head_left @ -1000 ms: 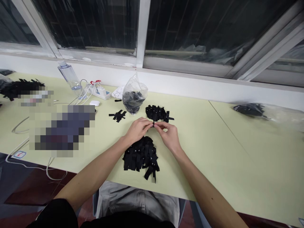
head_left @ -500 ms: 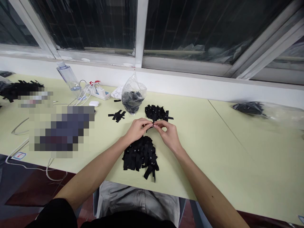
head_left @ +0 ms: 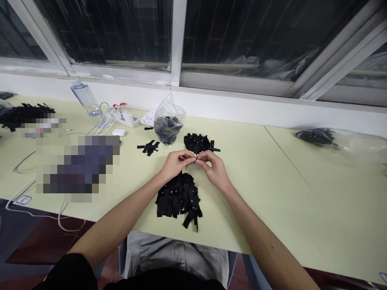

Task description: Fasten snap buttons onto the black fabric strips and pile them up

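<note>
My left hand (head_left: 177, 162) and my right hand (head_left: 211, 166) meet at the fingertips above the table. Both pinch one small black fabric strip (head_left: 196, 157), mostly hidden by the fingers. Below them lies a large pile of black fabric strips (head_left: 177, 197), some with small white marks. Just beyond the hands is a second pile of black strips (head_left: 198, 143). A few loose black strips (head_left: 148, 147) lie to the left, beside a clear plastic bag (head_left: 169, 125) holding more black pieces.
On the pale yellow table (head_left: 290, 209), a plastic bottle (head_left: 86, 98), a power strip (head_left: 125, 118) with white cables and a white case (head_left: 119, 132) stand at the back left. Another plastic bag (head_left: 317, 137) with black pieces lies at the back right. Windows rise behind.
Both hands stay nearly in place, fingertips still together. The black strip between them now shows a thin end sticking up above the fingers.
</note>
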{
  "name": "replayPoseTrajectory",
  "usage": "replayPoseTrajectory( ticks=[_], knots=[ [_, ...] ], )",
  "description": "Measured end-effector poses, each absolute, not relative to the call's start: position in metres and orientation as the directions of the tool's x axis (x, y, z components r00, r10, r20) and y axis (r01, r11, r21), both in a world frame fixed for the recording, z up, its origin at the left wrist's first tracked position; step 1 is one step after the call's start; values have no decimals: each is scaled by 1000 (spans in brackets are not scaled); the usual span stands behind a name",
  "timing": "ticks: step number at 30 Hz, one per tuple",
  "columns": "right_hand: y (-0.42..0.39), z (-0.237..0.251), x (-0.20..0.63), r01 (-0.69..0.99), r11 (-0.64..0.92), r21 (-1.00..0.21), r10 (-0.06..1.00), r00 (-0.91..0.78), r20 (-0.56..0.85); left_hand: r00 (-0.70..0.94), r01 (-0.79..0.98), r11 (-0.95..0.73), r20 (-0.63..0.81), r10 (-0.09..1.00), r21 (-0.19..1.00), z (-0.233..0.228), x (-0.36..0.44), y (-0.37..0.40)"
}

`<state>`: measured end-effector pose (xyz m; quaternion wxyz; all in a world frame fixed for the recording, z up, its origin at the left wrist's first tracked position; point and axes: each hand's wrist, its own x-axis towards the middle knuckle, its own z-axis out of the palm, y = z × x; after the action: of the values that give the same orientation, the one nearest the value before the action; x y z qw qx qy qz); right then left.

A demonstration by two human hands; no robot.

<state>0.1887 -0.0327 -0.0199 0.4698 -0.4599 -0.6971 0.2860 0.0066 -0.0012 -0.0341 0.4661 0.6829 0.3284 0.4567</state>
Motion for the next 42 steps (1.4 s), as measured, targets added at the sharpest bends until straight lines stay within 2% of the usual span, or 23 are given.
replayPoseTrajectory(
  ticks=[5, 9, 20, 23, 28, 33, 42],
  knots=[
    [-31, -24, 186, 191, 348, -918, 937, -110, 333, 384, -111, -278, 299, 873, 954, -33, 9, 0],
    [-32, -23, 183, 91, 328, -940, 943, -92, 320, 404, -159, -251, 295, 866, 955, -30, 10, -2],
    [-33, -28, 177, -11, 216, -976, 975, -57, 217, 397, -170, -277, 324, 859, 945, -28, 13, -5],
    [-35, -25, 176, -56, 160, -986, 982, -96, 164, 429, -186, -256, 313, 848, 949, -27, 12, -5],
    [-37, -19, 179, -179, 27, -983, 964, -256, 73, 551, -247, -190, 300, 779, 950, -22, 11, -9],
    [-38, -15, 182, -164, -13, -986, 938, -344, 44, 616, -248, -165, 287, 734, 955, -18, 10, -13],
    [-39, -15, 180, -129, 47, -990, 941, -328, 87, 609, -213, -213, 300, 734, 954, -20, 10, -15]
  ],
)
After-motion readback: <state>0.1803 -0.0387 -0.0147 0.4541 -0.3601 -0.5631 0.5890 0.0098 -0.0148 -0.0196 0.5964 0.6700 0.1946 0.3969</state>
